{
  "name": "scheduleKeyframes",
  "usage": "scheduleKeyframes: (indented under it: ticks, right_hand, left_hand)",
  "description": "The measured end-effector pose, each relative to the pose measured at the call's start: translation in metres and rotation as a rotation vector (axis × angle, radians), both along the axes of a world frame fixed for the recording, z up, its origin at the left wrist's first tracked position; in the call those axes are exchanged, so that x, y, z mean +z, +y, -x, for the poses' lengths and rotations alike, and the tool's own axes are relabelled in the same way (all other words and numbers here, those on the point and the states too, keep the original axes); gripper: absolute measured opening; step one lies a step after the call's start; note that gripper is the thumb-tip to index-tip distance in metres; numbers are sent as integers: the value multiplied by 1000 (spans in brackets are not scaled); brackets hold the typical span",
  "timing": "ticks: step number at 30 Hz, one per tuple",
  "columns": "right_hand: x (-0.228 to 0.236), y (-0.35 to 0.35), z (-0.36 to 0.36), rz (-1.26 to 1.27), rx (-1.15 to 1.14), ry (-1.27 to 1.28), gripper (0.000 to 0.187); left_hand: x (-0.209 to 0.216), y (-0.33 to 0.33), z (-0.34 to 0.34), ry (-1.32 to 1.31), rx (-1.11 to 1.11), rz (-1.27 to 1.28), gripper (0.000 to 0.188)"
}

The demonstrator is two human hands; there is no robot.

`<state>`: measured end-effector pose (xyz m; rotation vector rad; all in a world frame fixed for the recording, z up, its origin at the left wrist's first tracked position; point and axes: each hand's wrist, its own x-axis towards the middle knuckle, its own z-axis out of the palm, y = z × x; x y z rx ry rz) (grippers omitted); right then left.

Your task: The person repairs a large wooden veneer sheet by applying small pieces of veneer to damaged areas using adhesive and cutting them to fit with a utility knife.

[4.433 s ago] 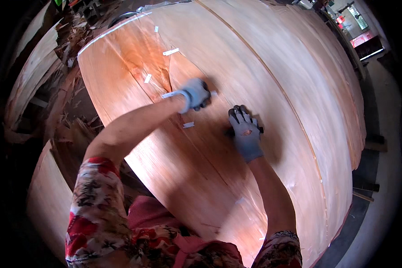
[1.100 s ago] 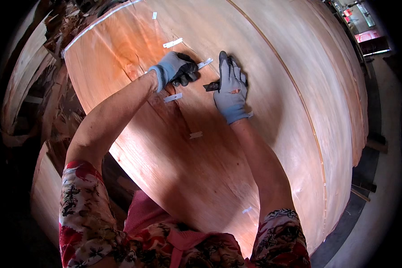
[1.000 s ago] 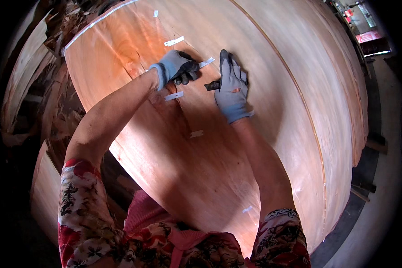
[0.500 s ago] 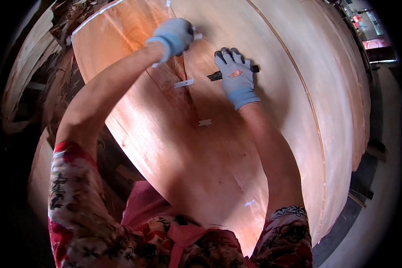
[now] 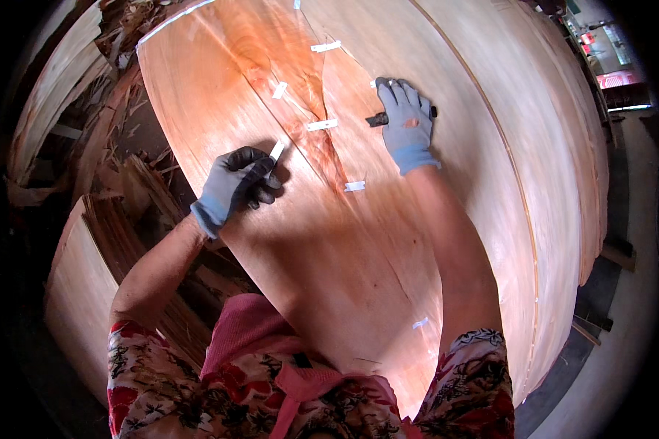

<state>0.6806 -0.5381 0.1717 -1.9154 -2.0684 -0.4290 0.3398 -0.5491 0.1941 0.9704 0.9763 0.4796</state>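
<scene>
A broad sheet of reddish-brown wood veneer (image 5: 329, 241) lies before me, with dark seams or splits along its grain. Several short white tape strips (image 5: 322, 125) stick across these lines. Above the left part of the sheet, my left hand (image 5: 243, 179), in a grey-and-blue glove with dark fingertips, pinches a small white tape strip (image 5: 277, 151) that points up and away. My right hand (image 5: 410, 128), gloved alike and with a hole on its back, rests palm down on the sheet. A black bar-like tool (image 5: 377, 119) is held under its palm, its ends poking out both sides; its kind is hidden.
Under and right of the sheet, more pale veneer (image 5: 556, 183) is piled, crossed by a long thin brown line (image 5: 501, 143). Torn veneer scraps (image 5: 128, 44) and stacked offcuts (image 5: 117, 234) lie at left. A grey floor (image 5: 600, 366) shows at right.
My left hand has come back from the far tape strip toward me and left, now showing a tape strip in its fingers. The right hand has shifted slightly, still over the black tool.
</scene>
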Motion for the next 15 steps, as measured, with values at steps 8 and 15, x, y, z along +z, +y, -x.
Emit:
scheduleKeyframes:
  ticks: [8,15]
  right_hand:
    - [30,-81,60,117,9,125,56]
    - [23,-84,83,88,40,171,67]
  left_hand:
    - [10,23,-54,69,-80,-26,19]
    - [-2,39,-83,75,-129,26,24]
